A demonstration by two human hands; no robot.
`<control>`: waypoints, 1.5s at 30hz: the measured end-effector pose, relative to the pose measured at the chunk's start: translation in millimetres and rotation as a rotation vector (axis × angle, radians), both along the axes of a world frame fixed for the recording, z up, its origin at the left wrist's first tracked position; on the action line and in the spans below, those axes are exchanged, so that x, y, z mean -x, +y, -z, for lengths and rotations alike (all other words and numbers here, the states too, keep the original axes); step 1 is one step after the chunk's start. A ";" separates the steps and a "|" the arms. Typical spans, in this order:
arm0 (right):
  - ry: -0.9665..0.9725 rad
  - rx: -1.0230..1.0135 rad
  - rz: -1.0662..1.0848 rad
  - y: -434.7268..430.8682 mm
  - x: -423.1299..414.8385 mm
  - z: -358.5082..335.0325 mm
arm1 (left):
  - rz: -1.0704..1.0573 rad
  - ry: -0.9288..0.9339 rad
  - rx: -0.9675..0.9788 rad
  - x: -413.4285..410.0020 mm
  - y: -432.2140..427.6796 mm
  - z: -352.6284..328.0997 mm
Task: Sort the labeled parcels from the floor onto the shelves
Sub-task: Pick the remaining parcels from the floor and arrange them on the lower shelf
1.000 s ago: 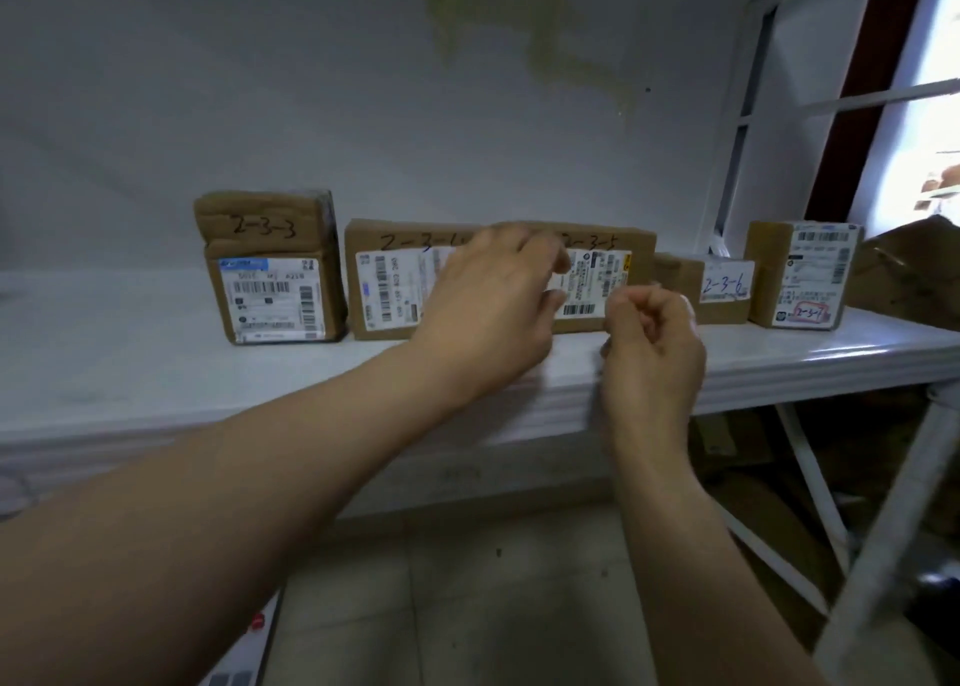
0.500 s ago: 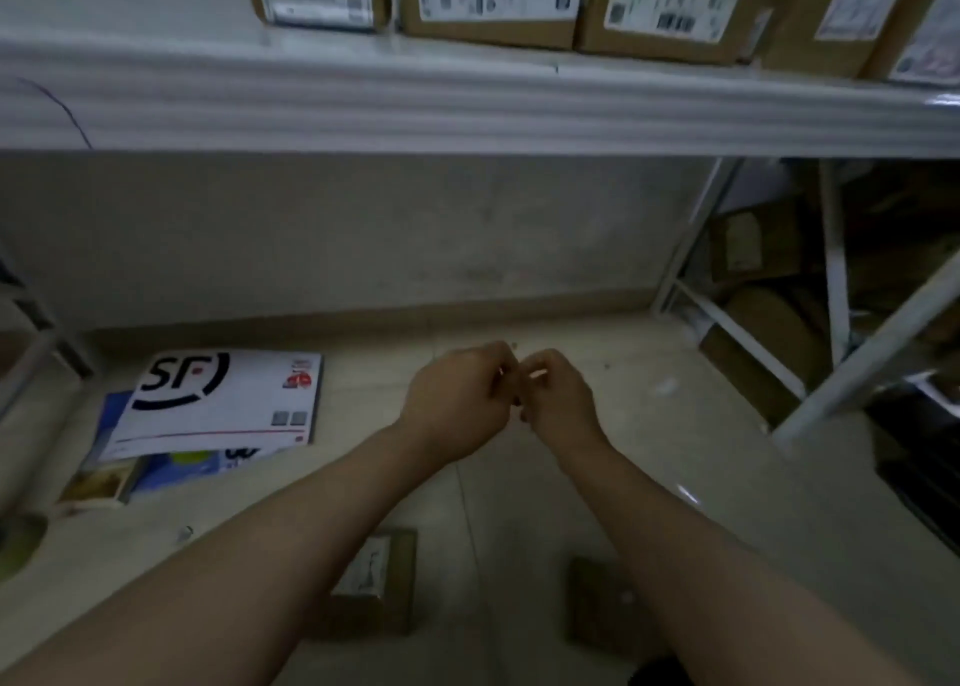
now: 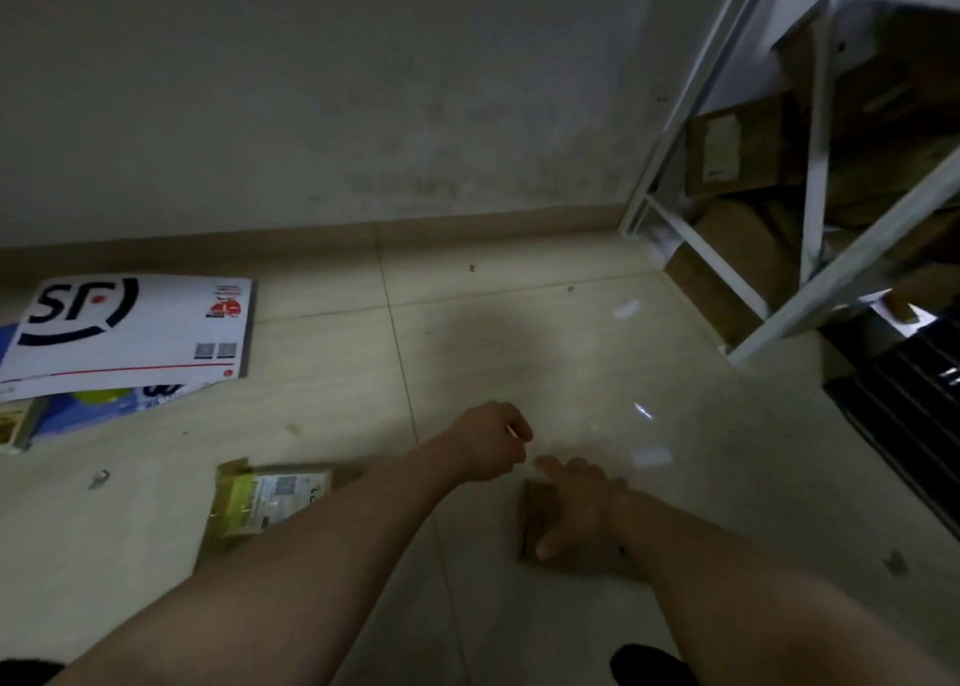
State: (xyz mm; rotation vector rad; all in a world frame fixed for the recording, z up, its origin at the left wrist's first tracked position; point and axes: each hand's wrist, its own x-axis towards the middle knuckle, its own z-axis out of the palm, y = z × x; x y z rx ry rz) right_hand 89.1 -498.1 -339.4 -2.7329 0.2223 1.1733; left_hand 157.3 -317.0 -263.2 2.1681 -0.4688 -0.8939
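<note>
A small brown parcel (image 3: 537,522) lies on the tiled floor low in the head view. My right hand (image 3: 579,511) rests on top of it with the fingers spread and the thumb at its near left edge. My left hand (image 3: 488,441) hovers just up-left of the parcel with curled fingers and pinches a thin white object (image 3: 511,431) that I cannot identify. A second parcel (image 3: 260,503), brown with a yellowish label, lies to the left, partly hidden by my left forearm.
A white SF envelope (image 3: 130,327) lies on blue packets at the far left by the wall. The white shelf frame (image 3: 779,301) stands at the right with cardboard boxes (image 3: 737,150) under it. A black crate (image 3: 909,389) sits at the right edge.
The view has dropped from the shelf of labeled parcels to the floor. My hands met in mid-air, then parted, and my right hand came down onto the small brown parcel.
</note>
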 end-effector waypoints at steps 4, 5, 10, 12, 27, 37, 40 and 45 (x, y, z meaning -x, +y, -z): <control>0.030 0.034 -0.255 6.6 8.4 21.2 | -0.018 0.040 -0.014 -7.6 -8.1 16.1; 0.024 0.042 -0.297 7.2 8.3 23.8 | -0.030 0.057 -0.010 -9.1 -8.3 19.6; 0.008 0.113 -0.402 6.7 9.8 43.6 | -0.105 0.110 -0.013 -19.3 -1.6 37.0; -0.025 0.140 -0.400 7.4 11.1 52.8 | -0.145 0.136 -0.018 -22.8 3.7 43.0; 0.063 0.052 -0.305 23.5 -11.4 46.2 | -0.315 0.106 -0.125 -49.0 65.4 25.0; -0.032 0.259 -0.601 14.4 15.5 83.3 | -0.324 0.195 -0.060 -36.7 59.6 30.8; -0.126 0.337 -0.551 11.3 9.9 77.5 | -0.336 0.202 -0.058 -35.9 58.1 31.6; -0.352 0.238 -0.284 21.7 -32.0 40.1 | -0.365 0.217 -0.092 -32.8 60.0 30.1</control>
